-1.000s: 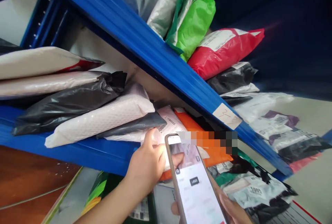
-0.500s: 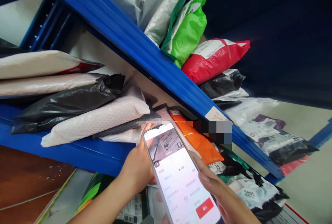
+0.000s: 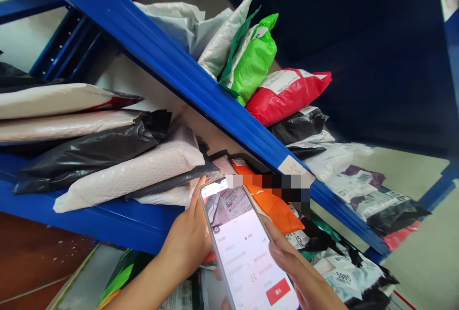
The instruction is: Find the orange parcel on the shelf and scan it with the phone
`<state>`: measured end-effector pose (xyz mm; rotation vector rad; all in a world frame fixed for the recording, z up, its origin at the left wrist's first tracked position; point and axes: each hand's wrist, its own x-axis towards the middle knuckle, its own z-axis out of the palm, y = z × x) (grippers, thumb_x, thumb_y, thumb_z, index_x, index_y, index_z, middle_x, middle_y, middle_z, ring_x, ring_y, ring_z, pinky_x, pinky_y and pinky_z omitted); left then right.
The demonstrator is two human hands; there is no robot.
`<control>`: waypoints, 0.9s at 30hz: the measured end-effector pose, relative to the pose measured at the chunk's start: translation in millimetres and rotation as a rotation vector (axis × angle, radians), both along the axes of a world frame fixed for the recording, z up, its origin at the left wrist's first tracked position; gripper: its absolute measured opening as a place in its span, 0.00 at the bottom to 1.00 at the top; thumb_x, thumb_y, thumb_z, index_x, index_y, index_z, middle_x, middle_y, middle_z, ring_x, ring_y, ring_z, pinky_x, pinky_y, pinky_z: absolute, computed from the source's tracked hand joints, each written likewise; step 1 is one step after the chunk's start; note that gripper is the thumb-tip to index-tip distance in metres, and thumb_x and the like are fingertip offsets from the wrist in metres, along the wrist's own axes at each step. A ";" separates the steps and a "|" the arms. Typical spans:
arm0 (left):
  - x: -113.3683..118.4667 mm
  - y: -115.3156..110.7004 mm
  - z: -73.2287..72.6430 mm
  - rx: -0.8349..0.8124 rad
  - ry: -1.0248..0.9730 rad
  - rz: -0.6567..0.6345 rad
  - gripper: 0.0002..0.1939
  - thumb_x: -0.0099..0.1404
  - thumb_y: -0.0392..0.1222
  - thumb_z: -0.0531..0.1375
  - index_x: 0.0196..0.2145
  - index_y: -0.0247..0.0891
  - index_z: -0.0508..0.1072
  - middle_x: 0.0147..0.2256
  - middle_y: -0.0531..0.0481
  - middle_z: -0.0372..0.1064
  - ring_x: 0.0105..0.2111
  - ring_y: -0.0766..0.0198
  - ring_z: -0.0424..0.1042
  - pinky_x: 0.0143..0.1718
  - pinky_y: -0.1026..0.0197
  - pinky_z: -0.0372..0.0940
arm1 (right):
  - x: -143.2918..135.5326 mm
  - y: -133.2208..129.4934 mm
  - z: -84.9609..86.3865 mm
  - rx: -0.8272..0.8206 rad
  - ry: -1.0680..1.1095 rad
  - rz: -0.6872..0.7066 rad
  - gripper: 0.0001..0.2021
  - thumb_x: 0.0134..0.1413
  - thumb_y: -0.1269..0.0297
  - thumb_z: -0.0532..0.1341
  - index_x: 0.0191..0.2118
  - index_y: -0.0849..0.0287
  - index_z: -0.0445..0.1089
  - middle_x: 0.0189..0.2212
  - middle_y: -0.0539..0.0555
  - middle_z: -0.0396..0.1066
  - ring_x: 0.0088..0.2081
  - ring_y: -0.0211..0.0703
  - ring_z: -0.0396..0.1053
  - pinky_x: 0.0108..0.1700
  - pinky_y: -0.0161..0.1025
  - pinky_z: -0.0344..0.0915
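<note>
My right hand (image 3: 301, 271) holds a smartphone (image 3: 244, 248) with a lit white screen and a red button, tilted over the lower shelf. The screen's top shows a camera image of a parcel label. My left hand (image 3: 190, 238) reaches behind the phone and rests on a white parcel (image 3: 172, 196) on the blue shelf (image 3: 107, 219). Whether its fingers grip the parcel is hidden by the phone. An orange parcel (image 3: 276, 207) lies just right of the phone.
Black, white and pink mailer bags (image 3: 107, 157) are stacked on the lower shelf. A slanting blue shelf beam (image 3: 186, 85) carries green (image 3: 254, 59), red (image 3: 287, 92) and grey parcels. More labelled bags (image 3: 358, 190) lie to the right. A green box (image 3: 118, 281) sits below.
The phone moved left and up over the parcel, and its screen changed to a form with a red button. The view shifted slightly downward. My left hand stayed on the white parcel.
</note>
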<state>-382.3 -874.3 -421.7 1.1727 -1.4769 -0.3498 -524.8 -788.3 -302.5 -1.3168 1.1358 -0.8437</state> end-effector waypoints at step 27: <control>2.6 -1.3 -11.0 -0.208 -0.164 0.192 0.19 0.63 0.45 0.52 0.50 0.37 0.57 0.66 0.38 0.34 0.34 0.55 0.76 0.22 0.54 0.68 | -21.9 16.2 -49.8 -0.104 -0.136 0.137 0.56 0.38 0.63 0.70 0.64 0.50 0.27 0.48 0.58 0.74 0.46 0.54 0.74 0.41 0.46 0.69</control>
